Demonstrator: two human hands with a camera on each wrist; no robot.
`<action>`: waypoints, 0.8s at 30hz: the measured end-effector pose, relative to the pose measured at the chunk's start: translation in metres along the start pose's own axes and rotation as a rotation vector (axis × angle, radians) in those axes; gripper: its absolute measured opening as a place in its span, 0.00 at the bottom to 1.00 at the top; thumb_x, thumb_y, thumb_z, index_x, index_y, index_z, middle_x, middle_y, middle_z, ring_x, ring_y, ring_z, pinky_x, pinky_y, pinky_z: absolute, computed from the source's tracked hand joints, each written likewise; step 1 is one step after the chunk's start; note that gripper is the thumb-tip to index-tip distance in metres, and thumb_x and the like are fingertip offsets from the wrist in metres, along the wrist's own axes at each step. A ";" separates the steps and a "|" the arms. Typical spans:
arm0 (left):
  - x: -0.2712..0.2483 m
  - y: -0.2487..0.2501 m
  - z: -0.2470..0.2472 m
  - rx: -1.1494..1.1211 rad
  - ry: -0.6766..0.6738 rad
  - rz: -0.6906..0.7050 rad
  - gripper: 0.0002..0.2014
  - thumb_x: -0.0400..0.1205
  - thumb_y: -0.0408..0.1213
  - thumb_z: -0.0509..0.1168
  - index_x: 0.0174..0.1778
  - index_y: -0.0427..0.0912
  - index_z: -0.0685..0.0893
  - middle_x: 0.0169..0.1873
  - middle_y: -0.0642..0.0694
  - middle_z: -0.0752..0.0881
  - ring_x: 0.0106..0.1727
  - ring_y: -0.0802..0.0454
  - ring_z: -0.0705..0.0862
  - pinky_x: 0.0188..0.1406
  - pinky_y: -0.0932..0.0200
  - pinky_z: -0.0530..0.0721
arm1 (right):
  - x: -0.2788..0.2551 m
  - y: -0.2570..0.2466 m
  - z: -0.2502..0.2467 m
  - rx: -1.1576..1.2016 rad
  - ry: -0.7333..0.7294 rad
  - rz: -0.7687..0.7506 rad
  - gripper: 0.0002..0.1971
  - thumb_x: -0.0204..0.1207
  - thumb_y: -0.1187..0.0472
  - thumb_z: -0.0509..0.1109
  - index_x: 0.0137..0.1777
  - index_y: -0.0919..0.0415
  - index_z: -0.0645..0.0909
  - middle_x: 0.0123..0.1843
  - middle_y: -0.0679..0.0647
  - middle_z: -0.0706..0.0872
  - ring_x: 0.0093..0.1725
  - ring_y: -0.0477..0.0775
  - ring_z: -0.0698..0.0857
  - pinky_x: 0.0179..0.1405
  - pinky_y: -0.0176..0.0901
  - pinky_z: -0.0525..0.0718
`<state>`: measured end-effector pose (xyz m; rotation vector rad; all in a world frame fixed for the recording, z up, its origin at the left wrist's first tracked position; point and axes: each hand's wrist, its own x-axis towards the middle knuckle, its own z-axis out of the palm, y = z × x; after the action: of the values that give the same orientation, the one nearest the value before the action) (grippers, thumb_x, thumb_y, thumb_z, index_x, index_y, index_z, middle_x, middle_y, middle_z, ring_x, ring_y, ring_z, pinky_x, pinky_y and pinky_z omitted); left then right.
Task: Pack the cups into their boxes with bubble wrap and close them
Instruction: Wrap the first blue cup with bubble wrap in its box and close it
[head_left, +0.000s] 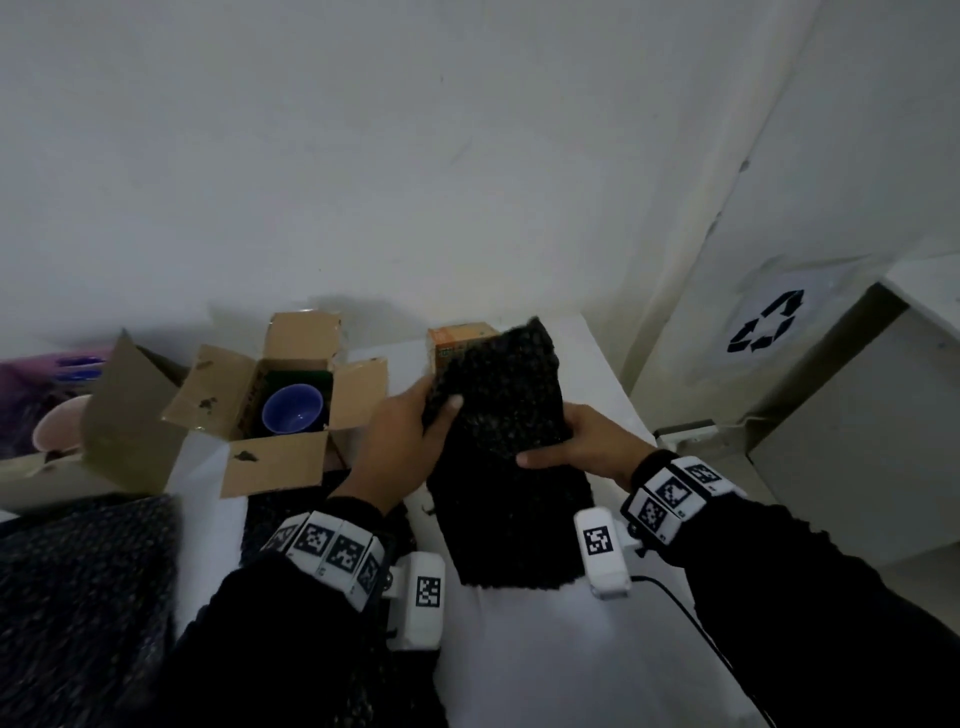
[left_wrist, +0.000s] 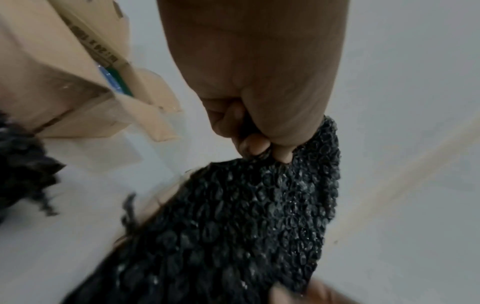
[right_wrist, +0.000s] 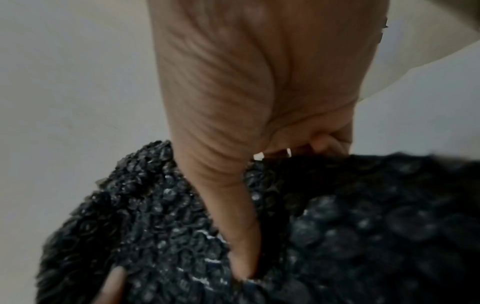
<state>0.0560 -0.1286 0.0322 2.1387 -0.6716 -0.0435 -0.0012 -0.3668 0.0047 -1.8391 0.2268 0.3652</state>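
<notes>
A sheet of black bubble wrap (head_left: 506, 457) is held up over the white table (head_left: 519, 649), its lower end hanging down. My left hand (head_left: 410, 421) grips its left edge, thumb on top; in the left wrist view the fingers (left_wrist: 254, 144) curl round the black bubble wrap (left_wrist: 233, 226). My right hand (head_left: 576, 447) holds the right edge, thumb (right_wrist: 233, 226) pressed onto the black bubble wrap (right_wrist: 155, 216). An open cardboard box (head_left: 280, 410) to the left holds a blue cup (head_left: 292, 409). A pink cup (head_left: 57, 428) sits at the far left, partly behind a flap.
A small orange box (head_left: 457, 338) stands behind the held sheet by the wall. More black bubble wrap (head_left: 78, 597) lies at the lower left. A second brown box (head_left: 124, 415) stands open at the left. A bin with a recycling sign (head_left: 769, 322) is at the right.
</notes>
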 end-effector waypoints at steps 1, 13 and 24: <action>0.004 0.006 -0.007 -0.011 0.042 0.024 0.16 0.87 0.48 0.59 0.67 0.46 0.79 0.28 0.49 0.84 0.28 0.54 0.83 0.29 0.51 0.82 | 0.000 -0.001 -0.002 -0.066 -0.006 0.035 0.24 0.66 0.56 0.84 0.62 0.56 0.86 0.59 0.50 0.90 0.59 0.50 0.88 0.67 0.54 0.83; 0.037 0.030 -0.044 -0.017 0.259 0.431 0.17 0.84 0.44 0.58 0.61 0.35 0.80 0.56 0.43 0.82 0.56 0.50 0.82 0.53 0.64 0.78 | 0.043 -0.084 -0.033 -0.202 0.611 -0.397 0.08 0.73 0.70 0.75 0.50 0.61 0.86 0.45 0.51 0.87 0.39 0.47 0.84 0.40 0.22 0.75; 0.050 -0.046 0.026 0.501 0.015 0.154 0.07 0.73 0.38 0.76 0.45 0.45 0.88 0.55 0.44 0.76 0.50 0.42 0.80 0.43 0.49 0.84 | 0.092 -0.044 -0.024 -0.301 0.355 -0.260 0.15 0.76 0.73 0.62 0.48 0.53 0.85 0.56 0.53 0.85 0.60 0.51 0.80 0.62 0.42 0.75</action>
<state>0.1123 -0.1494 -0.0086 2.5486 -0.9091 0.2480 0.1029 -0.3738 0.0175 -2.1948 0.1780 -0.1196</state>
